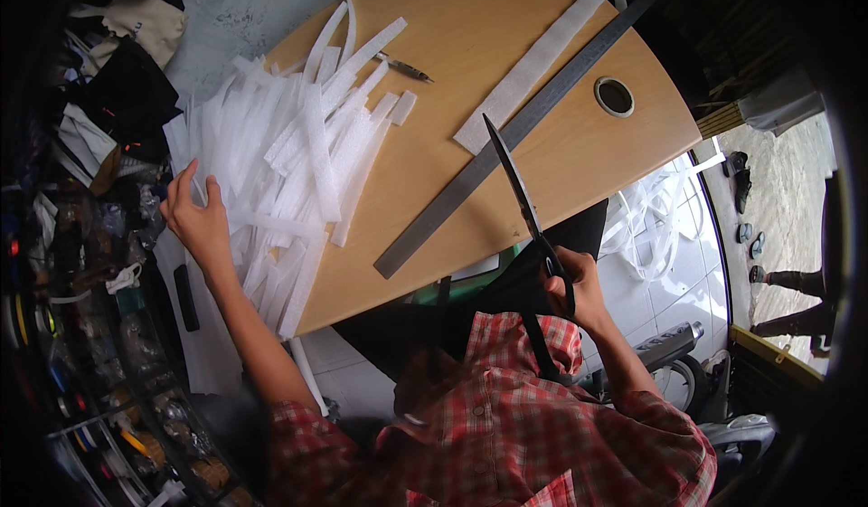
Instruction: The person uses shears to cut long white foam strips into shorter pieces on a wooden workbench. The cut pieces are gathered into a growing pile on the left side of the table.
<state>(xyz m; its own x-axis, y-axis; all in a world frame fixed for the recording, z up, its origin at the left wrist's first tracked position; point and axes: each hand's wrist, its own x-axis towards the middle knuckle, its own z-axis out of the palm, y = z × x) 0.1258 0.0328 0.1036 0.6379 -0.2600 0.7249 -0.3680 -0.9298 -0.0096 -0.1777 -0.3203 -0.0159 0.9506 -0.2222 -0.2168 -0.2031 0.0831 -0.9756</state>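
In the head view, the left hand (194, 222), fingers spread, is by the pile of white strips (303, 136) on the table (434, 18), maybe to keep them together. The right hand (584, 288) curls its fingers around the handles of the black scissors (526, 201), perhaps so the blades point safely away, near the metal ruler (533, 116).

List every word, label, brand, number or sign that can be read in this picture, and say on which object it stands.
There are none I can read.
Long, dark grey, flat straightedge: any markings are too small to read.
Cream cloth item at upper left: a dark mark, too small to read.
Dark metal scissors in the right hand: no readable lettering.
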